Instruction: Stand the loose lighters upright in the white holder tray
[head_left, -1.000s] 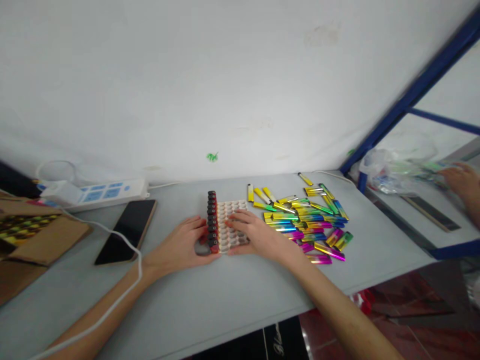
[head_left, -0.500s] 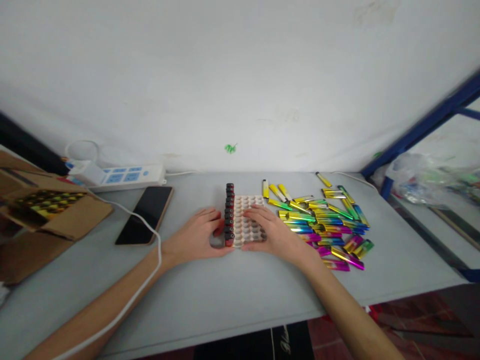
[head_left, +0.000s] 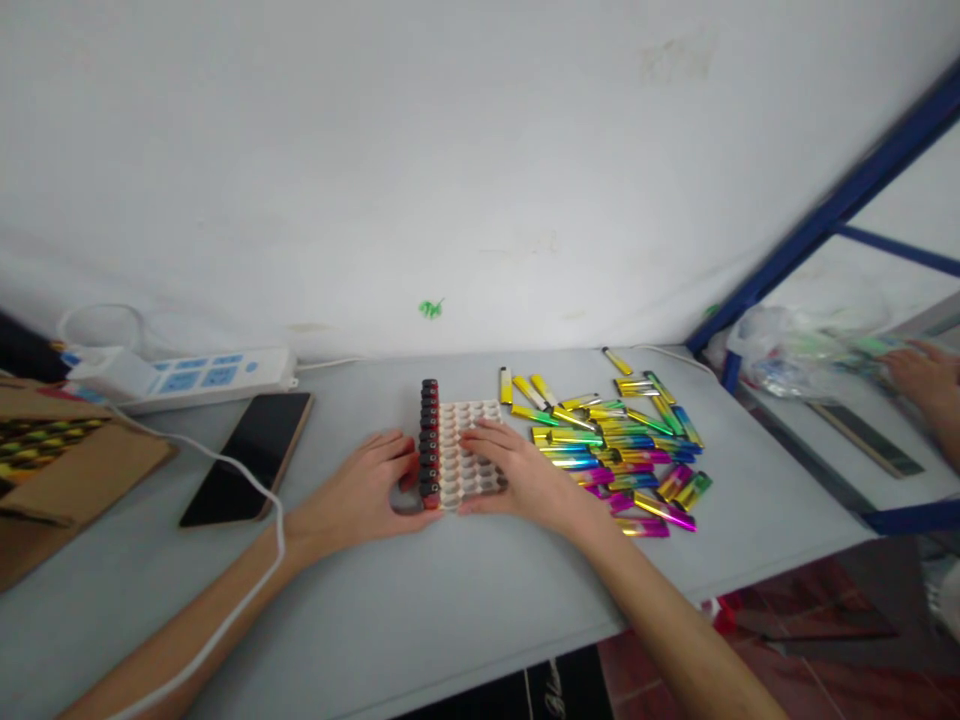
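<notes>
A white tray [head_left: 452,440] with rows of round pockets stands on the table in front of me. Along its left side runs a row of red lighters [head_left: 429,430] with black tops, upright. My left hand [head_left: 371,480] curves around that left side, fingers against the lighters and thumb at the near corner. From the right, my right hand [head_left: 517,470] grips the tray, its fingers lying over the pockets and its thumb along the near edge. Just beyond it lies a loose pile of shiny lighters [head_left: 622,450] in yellow, green, blue and purple.
On the left are a black phone [head_left: 251,455], a white power strip [head_left: 217,378] and an open cardboard box [head_left: 97,470]. A white cable [head_left: 247,485] crosses over my left forearm. Past the blue frame [head_left: 795,240], another person's hand [head_left: 926,380] is near plastic bags [head_left: 780,345].
The view has turned to the right, so the table's things sit further left. Another person's hand has come into view at the right. Both my hands stay on the tray.
</notes>
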